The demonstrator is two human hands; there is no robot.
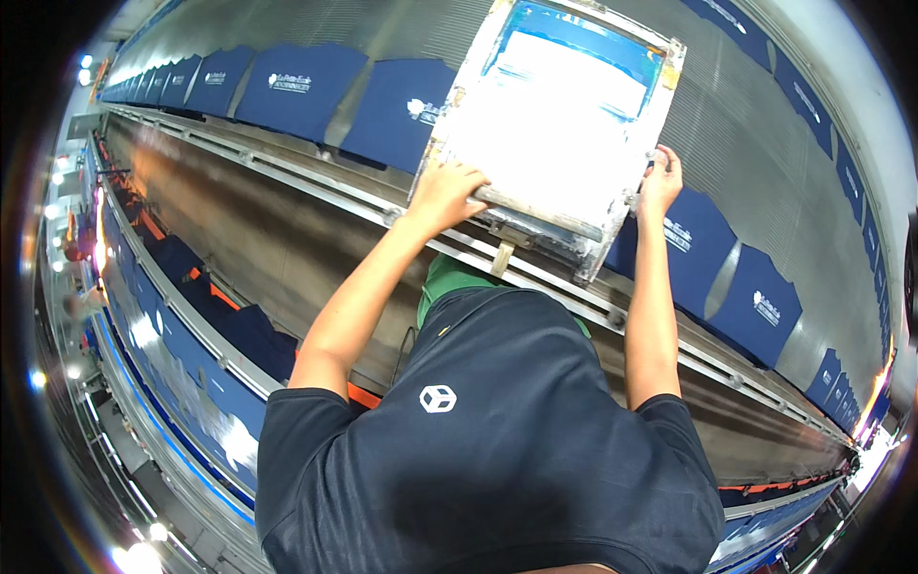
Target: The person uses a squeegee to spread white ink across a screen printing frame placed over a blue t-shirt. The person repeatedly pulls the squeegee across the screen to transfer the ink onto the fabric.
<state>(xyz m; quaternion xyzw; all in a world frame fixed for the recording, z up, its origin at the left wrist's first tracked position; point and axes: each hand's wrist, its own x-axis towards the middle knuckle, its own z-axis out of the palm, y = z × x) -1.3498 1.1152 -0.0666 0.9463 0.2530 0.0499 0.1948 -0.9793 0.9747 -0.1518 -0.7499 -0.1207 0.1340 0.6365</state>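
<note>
A screen printing frame (559, 124) lies tilted over the long table in front of me, its mesh washed out to white by glare. Blue ink smears show along its far end, and its rim is worn and stained. My left hand (448, 194) is closed on the frame's near left corner, thumb towards the bar (540, 212) at its near end. On the right edge, my right hand (660, 182) grips the rim with bent fingers. Navy fabric pieces with a white print, one (400, 113) to the left and another (684, 249) to the right, lie partly under the frame.
The grey printing table (402, 33) carries rows of navy pieces, with a metal rail (287, 170) along its near edge. More navy pieces (206, 378) lie on another table behind me at left. Dark cloth (251, 335) and orange strips sit below that table's edge.
</note>
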